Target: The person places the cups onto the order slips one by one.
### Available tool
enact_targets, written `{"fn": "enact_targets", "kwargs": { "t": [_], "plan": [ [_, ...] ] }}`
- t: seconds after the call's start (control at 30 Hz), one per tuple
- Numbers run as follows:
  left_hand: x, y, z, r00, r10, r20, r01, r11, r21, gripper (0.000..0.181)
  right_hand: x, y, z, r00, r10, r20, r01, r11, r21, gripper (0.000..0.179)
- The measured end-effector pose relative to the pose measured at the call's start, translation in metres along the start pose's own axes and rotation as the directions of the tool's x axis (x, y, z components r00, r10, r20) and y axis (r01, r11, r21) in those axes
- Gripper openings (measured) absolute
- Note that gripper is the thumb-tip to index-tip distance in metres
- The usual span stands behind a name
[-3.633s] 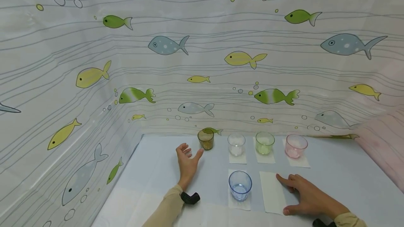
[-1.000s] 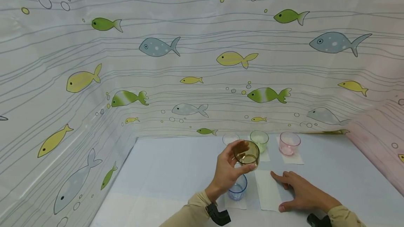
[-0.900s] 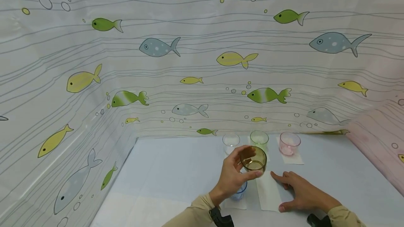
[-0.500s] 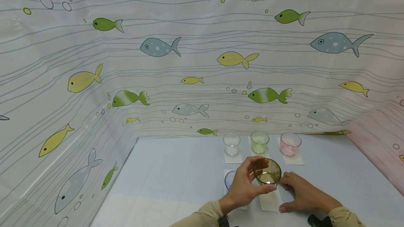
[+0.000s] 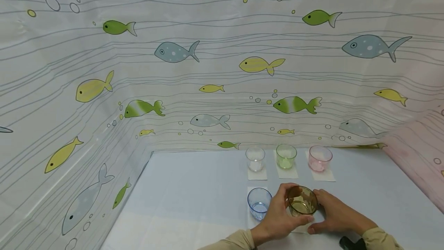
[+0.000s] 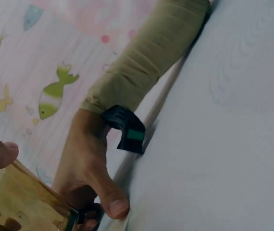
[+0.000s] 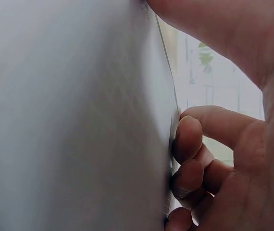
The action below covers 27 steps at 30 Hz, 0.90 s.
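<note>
My left hand (image 5: 277,217) grips an amber glass tumbler (image 5: 302,202) by its side, thumb in front, upright over a white paper slip (image 5: 301,229). The glass and hand cover most of that slip; I cannot tell whether the base touches it. Right beside the glass, my right hand (image 5: 334,212) rests on the table at the slip's edge, its index finger partly behind the tumbler. In the left wrist view the amber tumbler (image 6: 29,199) lies close to the right hand (image 6: 86,156). Fingertips (image 7: 189,137) of the right hand touch the table surface in the right wrist view.
A blue tumbler (image 5: 259,203) stands just left of the left hand on its own slip. Behind, in a row, are a clear tumbler (image 5: 255,160), a green one (image 5: 286,157) and a pink one (image 5: 320,159), each on paper. A fish-patterned curtain (image 5: 222,68) encloses the table.
My left hand took the amber tumbler from the back left, carried it rightward past the blue one, and lowered it toward the slip. The right hand has stayed in place.
</note>
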<state>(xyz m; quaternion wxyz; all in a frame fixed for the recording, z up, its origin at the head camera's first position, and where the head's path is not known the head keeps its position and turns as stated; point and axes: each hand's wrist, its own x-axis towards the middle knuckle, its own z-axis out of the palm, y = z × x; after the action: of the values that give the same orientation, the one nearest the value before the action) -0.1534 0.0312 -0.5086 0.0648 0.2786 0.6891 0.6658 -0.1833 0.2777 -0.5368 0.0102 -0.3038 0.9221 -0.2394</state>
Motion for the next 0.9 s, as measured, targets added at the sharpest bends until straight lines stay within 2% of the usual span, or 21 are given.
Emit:
{"fn": "enact_targets", "kwargs": {
  "t": [0.13, 0.23, 0.47, 0.67, 0.9],
  "plan": [
    [-0.003, -0.009, 0.006, 1.0, -0.018, -0.02, 0.019, 0.998, 0.066, 0.071, 0.001, 0.0, -0.001, 1.0, 0.019, 0.025, -0.019, 1.0, 0.004, 0.077],
    [-0.005, -0.018, 0.008, 1.0, -0.005, -0.026, 0.007, 0.994, 0.107, 0.071, 0.003, 0.0, 0.0, 0.999, 0.015, 0.039, -0.015, 1.0, 0.017, 0.067],
    [-0.006, -0.031, 0.009, 0.999, 0.03, -0.025, -0.026, 0.991, 0.133, 0.074, 0.004, -0.001, -0.001, 1.0, -0.029, 0.004, 0.029, 0.999, 0.033, 0.061],
    [-0.007, -0.034, 0.007, 1.0, -0.002, -0.02, 0.004, 0.993, 0.115, 0.075, 0.005, -0.003, -0.003, 0.999, -0.036, 0.008, 0.036, 0.998, 0.051, 0.06],
    [-0.008, -0.033, 0.008, 0.999, -0.02, -0.028, 0.023, 0.989, 0.144, 0.076, 0.005, -0.002, -0.004, 0.999, -0.03, 0.034, 0.028, 0.998, 0.057, 0.059]
  ]
}}
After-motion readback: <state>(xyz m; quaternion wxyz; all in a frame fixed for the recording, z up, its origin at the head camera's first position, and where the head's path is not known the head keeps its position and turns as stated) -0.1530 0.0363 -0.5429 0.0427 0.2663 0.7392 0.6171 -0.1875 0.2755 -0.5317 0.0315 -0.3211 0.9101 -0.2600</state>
